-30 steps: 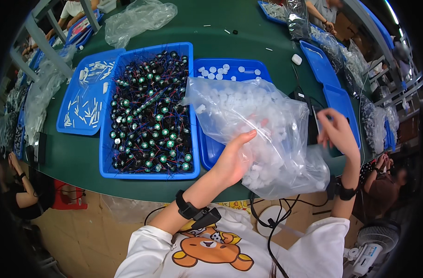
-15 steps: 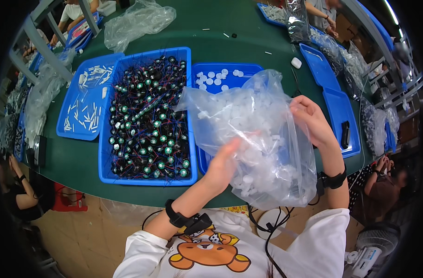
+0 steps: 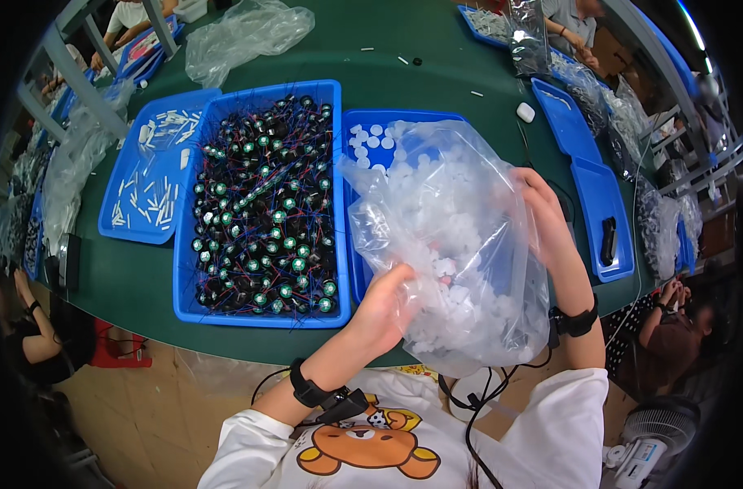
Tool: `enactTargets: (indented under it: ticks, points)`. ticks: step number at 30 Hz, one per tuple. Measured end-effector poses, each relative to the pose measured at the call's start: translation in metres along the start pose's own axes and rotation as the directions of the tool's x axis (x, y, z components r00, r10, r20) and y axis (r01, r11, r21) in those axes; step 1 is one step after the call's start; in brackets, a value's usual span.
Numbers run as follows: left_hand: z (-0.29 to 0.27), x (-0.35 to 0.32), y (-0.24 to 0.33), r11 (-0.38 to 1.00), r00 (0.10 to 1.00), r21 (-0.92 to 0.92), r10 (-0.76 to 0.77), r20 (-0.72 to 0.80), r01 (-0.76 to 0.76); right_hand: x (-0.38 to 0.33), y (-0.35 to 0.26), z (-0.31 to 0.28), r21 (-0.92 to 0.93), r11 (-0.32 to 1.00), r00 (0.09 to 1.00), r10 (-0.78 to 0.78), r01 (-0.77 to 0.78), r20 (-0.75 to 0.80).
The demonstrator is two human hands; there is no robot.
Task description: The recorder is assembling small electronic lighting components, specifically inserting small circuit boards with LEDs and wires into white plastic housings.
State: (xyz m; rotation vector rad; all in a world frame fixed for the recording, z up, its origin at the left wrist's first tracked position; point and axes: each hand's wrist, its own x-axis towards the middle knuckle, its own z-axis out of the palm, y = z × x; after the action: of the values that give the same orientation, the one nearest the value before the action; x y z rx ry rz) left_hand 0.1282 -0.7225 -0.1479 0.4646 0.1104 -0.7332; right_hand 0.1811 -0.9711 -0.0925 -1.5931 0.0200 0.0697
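Bag [image 3: 453, 244] of white caps now gathered upright at worktop [image 3: 388, 33] near edge; left hand [image 3: 384, 306] clenched on lower side, right hand [image 3: 542, 216] grasping upper edge, closer together than before.

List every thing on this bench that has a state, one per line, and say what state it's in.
Clear plastic bag: lifted over the bench, bulging with small white pieces.
Left hand: gripping the bag's lower left side.
Right hand: gripping the bag's right side.
Large blue tray: full of dark wired parts.
Middle blue tray: holding some white pieces, mostly hidden behind the bag.
Left blue tray: thinly scattered with small white parts.
Far plastic bag: crumpled, lying on the green table.
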Motion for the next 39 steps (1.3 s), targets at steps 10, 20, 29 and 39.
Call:
enactTargets:
  ticks: [10,20,29,39]
  points:
    - [0.027,0.003,0.006,0.967,0.983,0.233,0.062,0.172,-0.101,-0.020,-0.009,0.014,0.409,0.836,0.929,0.355,-0.366,0.104]
    - [0.039,0.012,0.011,0.765,0.923,0.579,0.051,0.381,-0.281,-0.021,-0.019,0.021,0.571,0.820,0.943,-0.163,-0.033,0.288]
    - [0.006,-0.002,0.008,0.890,0.966,-0.400,-0.143,0.216,0.221,-0.014,-0.014,0.004,0.657,0.746,0.983,-0.017,-0.108,0.180]
    - [0.002,0.002,0.003,0.987,0.995,-0.141,0.088,0.047,-0.081,-0.035,-0.006,0.005,0.418,0.883,0.958,-0.274,0.215,0.086]
